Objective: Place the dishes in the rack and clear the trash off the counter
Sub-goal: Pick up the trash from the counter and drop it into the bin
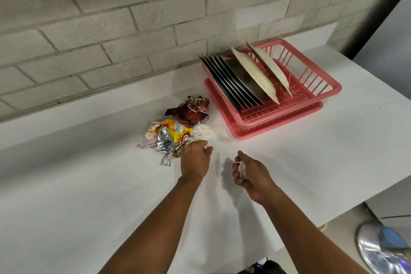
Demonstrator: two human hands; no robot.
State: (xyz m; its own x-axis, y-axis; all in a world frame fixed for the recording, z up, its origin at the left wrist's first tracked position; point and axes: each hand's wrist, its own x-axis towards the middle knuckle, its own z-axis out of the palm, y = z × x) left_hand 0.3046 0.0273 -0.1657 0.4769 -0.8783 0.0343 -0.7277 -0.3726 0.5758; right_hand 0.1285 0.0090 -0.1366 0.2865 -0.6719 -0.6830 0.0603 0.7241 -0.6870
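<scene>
A heap of crumpled trash lies mid-counter: a yellow and silver snack wrapper, a dark red wrapper behind it, and white tissues. My left hand rests palm down on the heap's near right edge, fingers touching a scrap. My right hand hovers to the right, curled around a crumpled white tissue. A pink dish rack at the back right holds several plates on edge: dark and metal ones to the left, two white plates to the right.
The white counter runs along a grey brick wall. Its right edge drops off beside the rack. Below that edge, at the bottom right, is a shiny metal lid with something blue on it.
</scene>
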